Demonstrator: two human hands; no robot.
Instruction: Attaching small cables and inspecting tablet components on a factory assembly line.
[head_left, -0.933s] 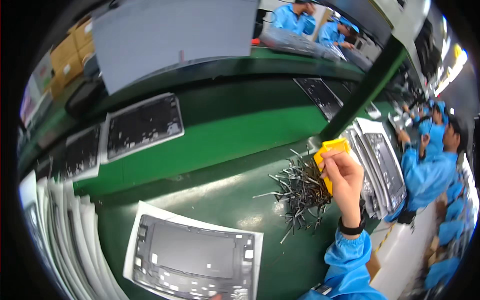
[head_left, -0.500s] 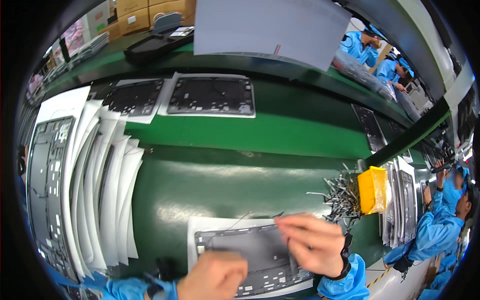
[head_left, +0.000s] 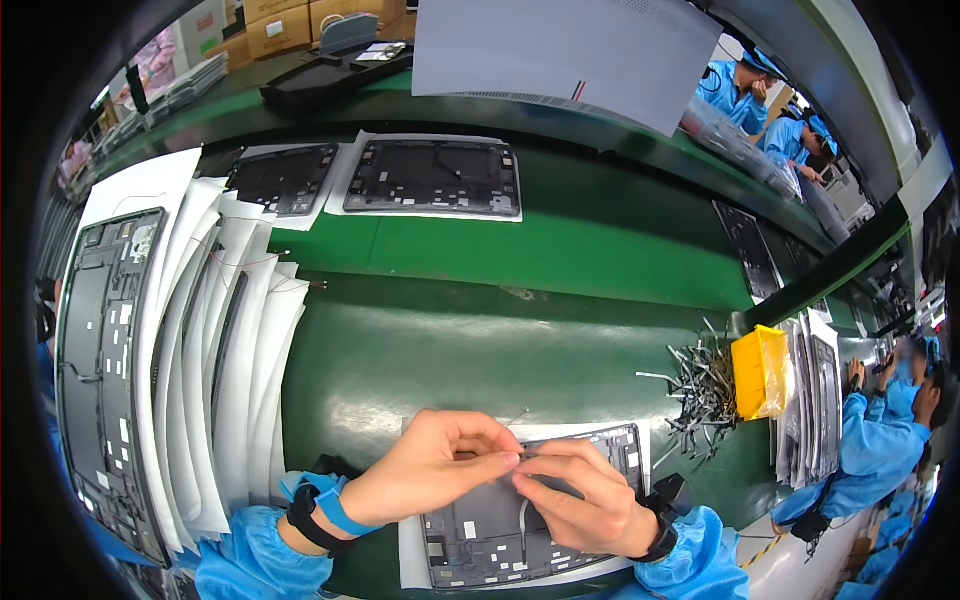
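Observation:
In front of me a black flat device housing (head_left: 478,545), dotted with small white pieces, lies on a white sheet (head_left: 413,552). Above its upper half my left hand (head_left: 440,465) and my right hand (head_left: 585,500) come together, thumb and forefinger of each pinched, fingertips nearly touching. A small dark bit shows between the fingertips; what it is I cannot make out. Below the fingers a thin grey strip (head_left: 523,525) stands out against the housing. My hands hide much of the housing's middle and upper left. Dark bands circle both wrists.
Similar housings lie interleaved with white sheets in a stack (head_left: 225,400) at left. Another housing (head_left: 435,178) sits farther back. On the right are a heap of grey strips (head_left: 703,390), a yellow bin (head_left: 760,373) and a green post (head_left: 830,265). Co-workers in blue (head_left: 860,450) sit beyond.
My left hand has risen from the housing's lower left and opened from a curled shape into a pinch against the right fingertips. The right hand has come lower and slightly left. The view has shifted slightly.

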